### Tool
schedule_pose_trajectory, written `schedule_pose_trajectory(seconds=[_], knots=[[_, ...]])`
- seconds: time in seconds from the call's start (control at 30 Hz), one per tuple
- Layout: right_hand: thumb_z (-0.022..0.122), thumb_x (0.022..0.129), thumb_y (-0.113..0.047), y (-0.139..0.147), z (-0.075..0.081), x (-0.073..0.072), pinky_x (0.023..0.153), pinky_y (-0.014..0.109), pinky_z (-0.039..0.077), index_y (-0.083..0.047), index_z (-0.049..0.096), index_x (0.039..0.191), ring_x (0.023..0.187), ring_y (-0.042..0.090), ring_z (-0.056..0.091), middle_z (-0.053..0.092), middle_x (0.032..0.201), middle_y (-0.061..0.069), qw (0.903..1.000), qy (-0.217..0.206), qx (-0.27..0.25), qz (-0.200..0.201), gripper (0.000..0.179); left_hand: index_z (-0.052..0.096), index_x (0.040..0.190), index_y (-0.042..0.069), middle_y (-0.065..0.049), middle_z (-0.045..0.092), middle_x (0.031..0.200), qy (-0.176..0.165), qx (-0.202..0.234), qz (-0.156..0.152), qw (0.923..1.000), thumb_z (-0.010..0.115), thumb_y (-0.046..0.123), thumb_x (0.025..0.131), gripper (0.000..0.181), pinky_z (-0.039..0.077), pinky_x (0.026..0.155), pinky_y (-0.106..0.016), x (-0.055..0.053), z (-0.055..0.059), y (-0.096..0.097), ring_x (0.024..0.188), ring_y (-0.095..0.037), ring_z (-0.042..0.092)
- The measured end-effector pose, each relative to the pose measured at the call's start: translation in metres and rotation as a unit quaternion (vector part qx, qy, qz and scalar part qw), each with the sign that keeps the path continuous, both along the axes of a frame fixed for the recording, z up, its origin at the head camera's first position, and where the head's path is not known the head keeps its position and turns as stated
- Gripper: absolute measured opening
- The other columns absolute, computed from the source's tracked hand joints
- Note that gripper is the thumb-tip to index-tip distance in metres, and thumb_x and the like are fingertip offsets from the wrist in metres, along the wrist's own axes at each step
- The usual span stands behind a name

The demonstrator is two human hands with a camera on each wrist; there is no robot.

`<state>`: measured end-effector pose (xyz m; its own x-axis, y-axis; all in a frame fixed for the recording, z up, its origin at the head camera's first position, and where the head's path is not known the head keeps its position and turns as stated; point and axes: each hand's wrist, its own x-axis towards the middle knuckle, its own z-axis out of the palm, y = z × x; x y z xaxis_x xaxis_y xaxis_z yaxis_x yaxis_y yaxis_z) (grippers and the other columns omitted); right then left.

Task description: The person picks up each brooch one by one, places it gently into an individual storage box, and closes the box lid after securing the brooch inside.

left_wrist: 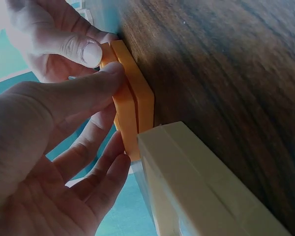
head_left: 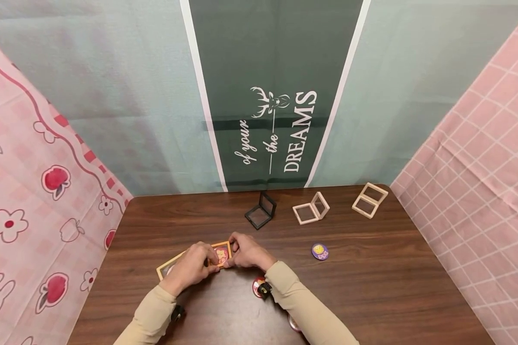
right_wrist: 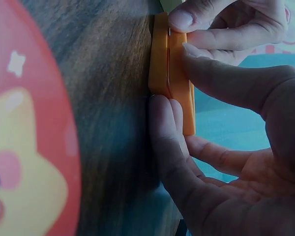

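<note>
Both hands hold an orange square display frame [head_left: 230, 250] at the left of the table, with a round badge [head_left: 220, 256] inside it. In the left wrist view its two orange halves [left_wrist: 139, 93] lie face to face, a thin seam between them. My left hand [head_left: 190, 266] grips its left side, thumb on the edge and fingers bent behind. From the right, my right hand [head_left: 248, 251] pinches the frame, thumb on one half and fingertips at the seam in the right wrist view. A pale yellow frame [left_wrist: 172, 157] lies beside the orange one, partly hidden under the left hand.
A red badge [head_left: 256, 287] with a yellow star figure lies by the right wrist. Another badge [head_left: 293, 323] is half covered by the right sleeve. A purple badge [head_left: 320, 251] lies further right. Open black [head_left: 259, 217], beige [head_left: 304, 213] and light wooden-coloured frames [head_left: 368, 203] stand along the back.
</note>
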<state>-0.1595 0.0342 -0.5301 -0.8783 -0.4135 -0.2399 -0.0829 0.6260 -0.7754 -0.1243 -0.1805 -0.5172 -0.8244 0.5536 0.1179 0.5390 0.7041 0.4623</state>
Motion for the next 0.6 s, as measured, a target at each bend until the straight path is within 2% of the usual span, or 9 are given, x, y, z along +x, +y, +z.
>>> schedule_pose_trajectory(seconds=[0.27,0.6], knots=[[0.099,0.074,-0.016,-0.0010,-0.0004,0.0005,0.071,0.027,0.046,-0.009,0.064,0.117,0.077,0.013,0.055,0.063,0.095,0.005,1.0000,0.006,0.000,-0.004,0.056,0.079,0.077,0.019,0.011,0.072,0.086,0.007,-0.012,0.015,0.9998,0.093,0.011,0.082,0.017,0.057,0.083,-0.037,0.0009,-0.0013,0.0017,0.092,-0.014,0.065],[0.101,0.072,-0.017,-0.0030,-0.0020,0.0006,0.070,0.027,0.045,-0.009,0.064,0.114,0.078,0.013,0.054,0.061,0.095,0.005,0.9998,0.011,0.010,-0.011,0.057,0.076,0.072,0.020,0.012,0.069,0.084,0.015,-0.014,0.018,0.9996,0.094,0.011,0.080,0.021,0.056,0.081,-0.036,0.0017,-0.0016,0.0026,0.089,-0.013,0.064]])
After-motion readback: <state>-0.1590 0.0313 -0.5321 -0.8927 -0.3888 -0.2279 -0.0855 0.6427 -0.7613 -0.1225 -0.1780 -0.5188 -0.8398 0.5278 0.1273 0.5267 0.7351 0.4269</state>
